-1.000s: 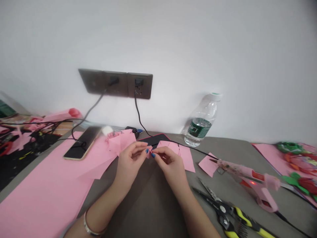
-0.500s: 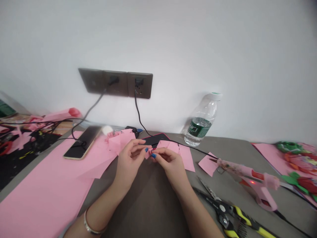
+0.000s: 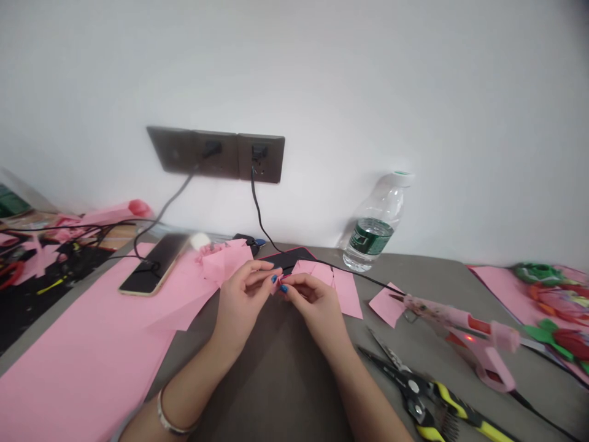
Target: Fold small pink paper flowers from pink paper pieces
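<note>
- We see a grey worktop (image 3: 414,276) running along a white wall, with a dark socket panel (image 3: 215,153) above its back edge and black cables dropping from it.
- A large pink paper sheet (image 3: 83,362) covers the left side of the worktop, reaching its front-left corner.
- Colourful paper flowers (image 3: 552,301) lie on pink paper at the right edge.
- Near the right edge lies a pink hot glue gun (image 3: 478,334), with a small red light showing; yellow-handled snips (image 3: 414,387) lie in front of it, near the front edge.
- A clear water bottle (image 3: 375,224) with a green label stands at the back edge, against the wall.
- A phone (image 3: 151,267) lies face up on the pink sheet, towards the back.
- Loose pink paper pieces (image 3: 345,293) lie just behind our hands, partly over a black pad (image 3: 288,258) with a pink rim.
- Our left hand (image 3: 242,313), with a bangle (image 3: 161,408) on its wrist, and our right hand (image 3: 317,310) meet near the middle of the worktop, fingers curled and nearly touching.
- Both pinch a small pink paper piece (image 3: 277,285) between their fingertips, held just above the worktop. It looks folded, though our fingers hide most of it, so we cannot be sure of its shape.
</note>
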{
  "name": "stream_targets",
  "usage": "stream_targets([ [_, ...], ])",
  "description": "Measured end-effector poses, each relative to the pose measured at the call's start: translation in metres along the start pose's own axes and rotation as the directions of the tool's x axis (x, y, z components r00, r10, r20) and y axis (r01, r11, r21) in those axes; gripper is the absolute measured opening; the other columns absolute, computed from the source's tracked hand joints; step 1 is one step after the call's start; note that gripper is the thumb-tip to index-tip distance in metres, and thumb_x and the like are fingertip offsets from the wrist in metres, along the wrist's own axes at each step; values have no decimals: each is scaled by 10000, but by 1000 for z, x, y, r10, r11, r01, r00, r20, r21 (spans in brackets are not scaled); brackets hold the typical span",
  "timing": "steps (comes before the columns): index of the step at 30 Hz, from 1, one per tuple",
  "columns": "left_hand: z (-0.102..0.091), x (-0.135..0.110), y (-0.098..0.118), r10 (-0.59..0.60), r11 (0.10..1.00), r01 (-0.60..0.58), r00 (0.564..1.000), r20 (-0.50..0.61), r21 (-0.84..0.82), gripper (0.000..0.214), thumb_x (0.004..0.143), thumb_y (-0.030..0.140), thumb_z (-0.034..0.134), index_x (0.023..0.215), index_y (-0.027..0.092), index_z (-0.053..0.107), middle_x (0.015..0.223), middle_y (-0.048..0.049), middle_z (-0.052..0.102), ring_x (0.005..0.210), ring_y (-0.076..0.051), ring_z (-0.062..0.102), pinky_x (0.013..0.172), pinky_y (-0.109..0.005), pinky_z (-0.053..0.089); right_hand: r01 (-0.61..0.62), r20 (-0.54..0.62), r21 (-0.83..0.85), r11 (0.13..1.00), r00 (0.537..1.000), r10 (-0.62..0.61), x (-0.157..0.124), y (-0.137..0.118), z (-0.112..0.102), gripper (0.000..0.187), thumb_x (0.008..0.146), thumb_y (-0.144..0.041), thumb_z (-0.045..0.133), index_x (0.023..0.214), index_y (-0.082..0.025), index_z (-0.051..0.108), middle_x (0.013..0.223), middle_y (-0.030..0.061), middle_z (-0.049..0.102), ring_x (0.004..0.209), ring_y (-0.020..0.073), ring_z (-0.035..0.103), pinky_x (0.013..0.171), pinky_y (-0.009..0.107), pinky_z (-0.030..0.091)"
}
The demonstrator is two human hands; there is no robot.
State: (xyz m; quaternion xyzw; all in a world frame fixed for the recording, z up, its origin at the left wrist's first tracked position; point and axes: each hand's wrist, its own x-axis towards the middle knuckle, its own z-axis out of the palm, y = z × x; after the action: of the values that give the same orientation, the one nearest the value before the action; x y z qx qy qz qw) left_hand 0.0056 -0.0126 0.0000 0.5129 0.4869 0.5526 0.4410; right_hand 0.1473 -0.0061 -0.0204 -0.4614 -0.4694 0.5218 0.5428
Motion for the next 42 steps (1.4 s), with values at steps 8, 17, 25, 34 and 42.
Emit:
stream_targets([
  [8,-1,0,-2,16,1000,-16,1000,5,14,121,830,215,655,947,188,634,975,-76,792,964,-213,739,826,-284,602,0,24,9,1000,1000,0,1,-1,-3,253,678,-418,779,755,-180,740,764,60,755,696,207,711,668,319,587],
  [17,2,-2,-1,33,995,-43,994,106,94,193,858,235,623,1048,203,610,1067,-85,767,1044,-225,713,837,-302,610,-18,-1,61,998,1000,18,1,0,-1,276,644,-431,811,747,-191,720,744,44,739,696,202,707,658,315,590],
  [25,0,-1,-4,55,996,-63,993,108,66,189,887,229,575,1071,198,606,1109,-93,751,1069,-216,702,870,-308,595,-115,73,158,981,992,104,2,0,-5,329,633,-452,839,781,-178,732,765,37,733,696,177,714,691,303,591],
  [34,0,-1,-3,45,996,-54,993,108,77,185,882,228,581,1061,203,619,1109,-90,753,1082,-229,697,884,-316,589,-130,61,165,978,991,121,1,1,-4,341,621,-460,845,772,-176,730,762,44,736,685,176,710,695,311,597],
  [42,1,-1,-1,46,993,-57,994,104,100,178,877,240,587,1046,195,624,1082,-101,762,1014,-233,725,834,-322,612,-34,65,69,997,997,29,1,0,-2,304,692,-452,782,779,-184,668,731,27,690,659,166,678,645,294,583],
])
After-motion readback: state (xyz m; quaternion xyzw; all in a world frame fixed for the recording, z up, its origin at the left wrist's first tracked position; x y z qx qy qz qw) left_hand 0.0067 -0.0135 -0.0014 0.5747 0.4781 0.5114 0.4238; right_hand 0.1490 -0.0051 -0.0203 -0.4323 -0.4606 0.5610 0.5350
